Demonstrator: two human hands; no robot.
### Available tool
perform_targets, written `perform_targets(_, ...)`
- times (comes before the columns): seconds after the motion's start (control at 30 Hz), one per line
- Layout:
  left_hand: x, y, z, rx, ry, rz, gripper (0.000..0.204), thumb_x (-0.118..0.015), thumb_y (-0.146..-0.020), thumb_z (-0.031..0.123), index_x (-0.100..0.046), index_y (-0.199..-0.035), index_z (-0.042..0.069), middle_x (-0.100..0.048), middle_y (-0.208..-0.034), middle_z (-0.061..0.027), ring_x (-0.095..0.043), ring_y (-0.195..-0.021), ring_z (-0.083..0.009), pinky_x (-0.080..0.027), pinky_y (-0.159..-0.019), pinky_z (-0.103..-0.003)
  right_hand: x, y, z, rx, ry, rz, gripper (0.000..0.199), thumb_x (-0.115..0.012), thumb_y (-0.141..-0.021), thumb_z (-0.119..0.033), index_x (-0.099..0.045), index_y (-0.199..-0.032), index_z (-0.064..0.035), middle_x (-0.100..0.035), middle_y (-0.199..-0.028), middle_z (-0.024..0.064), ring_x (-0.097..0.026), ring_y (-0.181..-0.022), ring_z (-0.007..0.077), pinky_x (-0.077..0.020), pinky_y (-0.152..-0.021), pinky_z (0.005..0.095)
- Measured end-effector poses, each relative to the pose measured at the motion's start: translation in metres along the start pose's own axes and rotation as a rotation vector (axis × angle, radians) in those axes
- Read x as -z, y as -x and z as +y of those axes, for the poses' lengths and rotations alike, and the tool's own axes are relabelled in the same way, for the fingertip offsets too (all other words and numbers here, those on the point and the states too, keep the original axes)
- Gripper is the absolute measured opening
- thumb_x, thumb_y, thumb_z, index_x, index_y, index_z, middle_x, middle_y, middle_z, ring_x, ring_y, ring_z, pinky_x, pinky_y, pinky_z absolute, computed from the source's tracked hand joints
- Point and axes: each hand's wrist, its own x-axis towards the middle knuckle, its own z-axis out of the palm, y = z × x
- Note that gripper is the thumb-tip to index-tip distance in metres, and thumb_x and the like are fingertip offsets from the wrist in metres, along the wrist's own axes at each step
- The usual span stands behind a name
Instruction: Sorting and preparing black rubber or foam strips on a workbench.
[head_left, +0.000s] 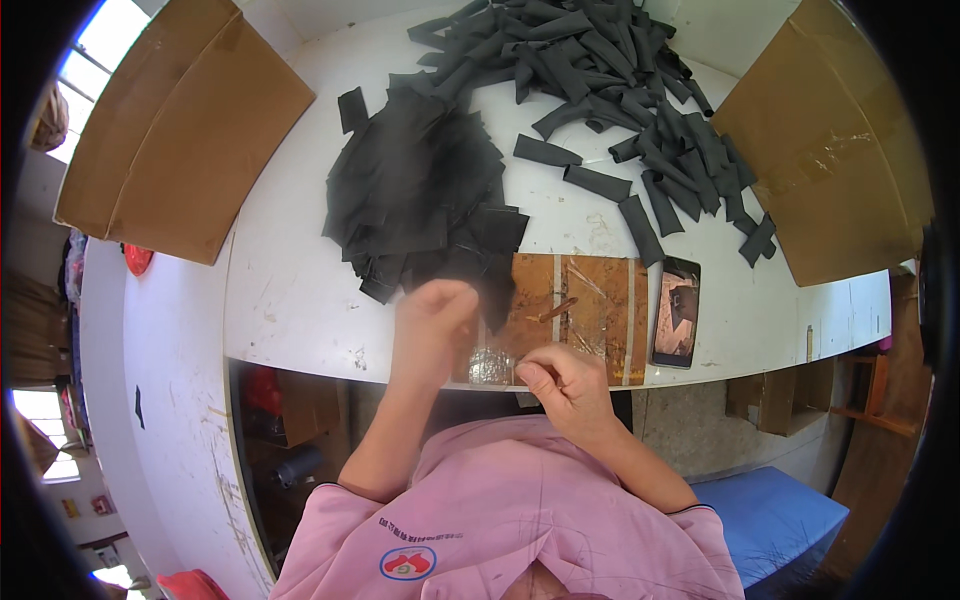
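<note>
My left hand [437, 312] is closed and smeared by motion at the near edge of a heap of flat black sheet pieces [400, 190]. A blurred flat black piece [492, 298] hangs at its fingertips and appears pinched there. My right hand [573, 392] has thumb and forefinger pressed together over the table's front edge; anything between them is too small to make out. Below and between the hands lies a brown board [610, 310] crossed by strips of clear tape. A thin brown stick-like thing [557, 310] rests on it.
Many rolled black tubes [600, 60] are piled at the back and right of the white table [300, 300]. A phone [677, 312] lies right of the board. Cardboard boxes stand at left [190, 130] and right [830, 140]. Below right is a blue seat [770, 520].
</note>
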Motion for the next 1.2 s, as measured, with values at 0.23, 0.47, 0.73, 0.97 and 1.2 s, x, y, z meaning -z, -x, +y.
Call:
perform_targets(0.23, -0.022, 0.043, -0.001, -0.218, -0.237, -0.166, 0.006, -0.057, -0.080, 0.004, -0.054, -0.077, 0.000, -0.052, -0.066, -0.0006, -0.045, -0.057, -0.0054, -0.037, -0.051, -0.018, -0.011, -0.011, -0.006, 0.125, -0.015, 0.203, 0.020, -0.067, -0.068, -0.009, -0.056, -0.083, -0.0009, -0.054, -0.069, 0.0083, -0.054, -0.057, 0.0193, -0.0427, -0.051, 0.0282)
perform_targets(0.47, -0.021, 0.044, -0.011, -0.358, -0.501, -0.082, 0.008, -0.055, -0.082, 0.007, -0.051, -0.079, 0.001, -0.051, -0.061, -0.0009, -0.043, -0.052, -0.0042, -0.036, -0.049, -0.018, -0.008, -0.012, -0.006, 0.205, 0.247, 0.222, 0.012, -0.061, -0.071, 0.000, -0.055, -0.081, 0.0007, -0.054, -0.071, 0.0108, -0.053, -0.057, 0.0226, -0.0423, -0.051, 0.0290)
perform_targets(0.73, -0.009, 0.036, -0.009, 0.138, 0.193, -0.190, 0.007, -0.062, -0.077, 0.006, -0.057, -0.076, 0.001, -0.055, -0.064, -0.0032, -0.050, -0.053, -0.0082, -0.042, -0.050, -0.020, -0.006, -0.008, -0.008, 0.016, -0.136, 0.115, 0.013, -0.061, -0.072, -0.003, -0.055, -0.083, 0.0014, -0.055, -0.072, 0.0101, -0.055, -0.062, 0.0187, -0.0428, -0.056, 0.0280)
perform_targets(0.97, -0.016, 0.039, -0.010, -0.100, -0.176, -0.195, 0.006, -0.059, -0.078, 0.002, -0.054, -0.075, 0.000, -0.057, -0.066, -0.0048, -0.052, -0.055, -0.0090, -0.042, -0.051, -0.021, -0.005, -0.010, -0.003, 0.111, 0.026, 0.157, 0.007, -0.063, -0.069, -0.002, -0.059, -0.075, 0.0001, -0.055, -0.066, 0.0085, -0.055, -0.058, 0.0176, -0.0428, -0.052, 0.0269)
perform_targets(1.2, -0.029, 0.041, -0.035, -0.669, -0.728, 0.138, 0.009, -0.056, -0.073, -0.006, -0.048, -0.073, 0.000, -0.056, -0.063, -0.0062, -0.050, -0.052, -0.0024, -0.039, -0.046, -0.018, -0.017, -0.013, 0.008, 0.173, 0.218, 0.264, 0.007, -0.060, -0.068, 0.000, -0.058, -0.074, 0.0004, -0.055, -0.068, 0.0113, -0.056, -0.057, 0.0247, -0.0443, -0.052, 0.0318)
